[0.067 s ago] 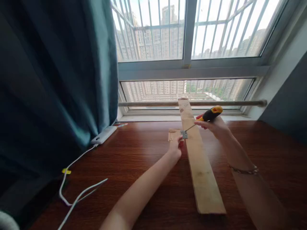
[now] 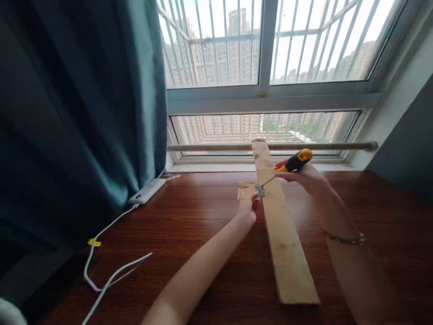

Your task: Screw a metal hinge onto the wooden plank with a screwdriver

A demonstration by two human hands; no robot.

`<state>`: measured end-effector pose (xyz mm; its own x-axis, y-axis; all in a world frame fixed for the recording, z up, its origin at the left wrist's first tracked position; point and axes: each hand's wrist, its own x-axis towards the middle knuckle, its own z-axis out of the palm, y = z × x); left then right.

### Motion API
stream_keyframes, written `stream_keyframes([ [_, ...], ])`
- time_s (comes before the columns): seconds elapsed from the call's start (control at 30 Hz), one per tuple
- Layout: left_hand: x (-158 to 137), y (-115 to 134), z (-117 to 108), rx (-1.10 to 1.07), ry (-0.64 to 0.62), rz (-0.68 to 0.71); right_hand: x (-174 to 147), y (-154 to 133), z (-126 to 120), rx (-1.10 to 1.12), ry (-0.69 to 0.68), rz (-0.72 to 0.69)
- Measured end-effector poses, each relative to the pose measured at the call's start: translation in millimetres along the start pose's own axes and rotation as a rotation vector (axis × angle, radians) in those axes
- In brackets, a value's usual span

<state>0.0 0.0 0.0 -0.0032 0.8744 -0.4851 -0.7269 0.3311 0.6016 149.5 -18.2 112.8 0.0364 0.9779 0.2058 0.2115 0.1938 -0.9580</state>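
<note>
Reddish-brown table [image 2: 189, 221] below barred window [image 2: 265, 67] | blue curtain [image 2: 101, 90] alongside | right hand [image 2: 309, 178]: fingers closed round screwdriver [image 2: 297, 161] | left hand [image 2: 248, 212]: fingers touching hinge [image 2: 260, 191], can't tell how far open

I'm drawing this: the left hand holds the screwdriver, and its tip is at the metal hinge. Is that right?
Not quite: the head view shows the right hand holding the screwdriver. Its tip is at the metal hinge.

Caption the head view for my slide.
Right hand holds black-and-yellow screwdriver to silver metal hinge on long pale wooden board; left hand at the hinge.
</note>
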Motion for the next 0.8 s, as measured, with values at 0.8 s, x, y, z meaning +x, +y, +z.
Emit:
stream_keyframes([
  [0.8,12,-3,-4,0.016,-0.019,-0.04,21,22,10,0.178,0.177,-0.075],
])
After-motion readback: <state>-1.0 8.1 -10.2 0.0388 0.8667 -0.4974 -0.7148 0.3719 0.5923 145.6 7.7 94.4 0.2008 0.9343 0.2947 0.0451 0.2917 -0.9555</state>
